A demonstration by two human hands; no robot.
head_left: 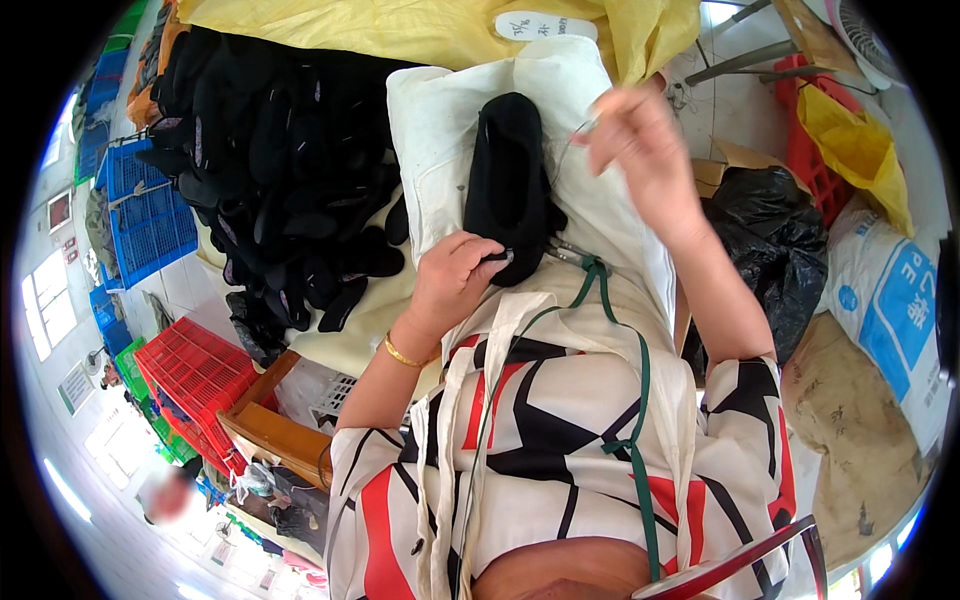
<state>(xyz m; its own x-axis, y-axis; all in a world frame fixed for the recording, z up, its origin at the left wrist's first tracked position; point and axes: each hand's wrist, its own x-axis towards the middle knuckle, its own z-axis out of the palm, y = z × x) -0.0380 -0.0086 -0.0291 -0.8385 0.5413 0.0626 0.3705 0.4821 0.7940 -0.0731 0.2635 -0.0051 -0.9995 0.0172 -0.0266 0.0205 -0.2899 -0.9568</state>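
A black cloth shoe point(535, 195) lies on a white padded cushion point(430, 120) over my lap, its opening facing up. My left hand point(458, 275) is closed on the shoe's near end, thumb and fingers pinching the edge. Raised off the cushion to the right of the shoe, my right hand point(640, 150) has its fingers pinched together and blurred by motion. A thin dark thread point(572, 140) curves from those fingertips toward the shoe. Beside the shoe's near end lies a small metal tool point(570, 252), partly hidden, near a green cord point(597, 272) that hangs around my neck.
A large heap of black shoes point(285, 150) fills the left side. Beyond the cushion is a yellow sheet point(400, 22) with a white insole point(545, 27). Red crates point(195, 370) and a blue crate point(150, 225) stand left; a black plastic bag point(765, 230) and white sack point(885, 300) sit right.
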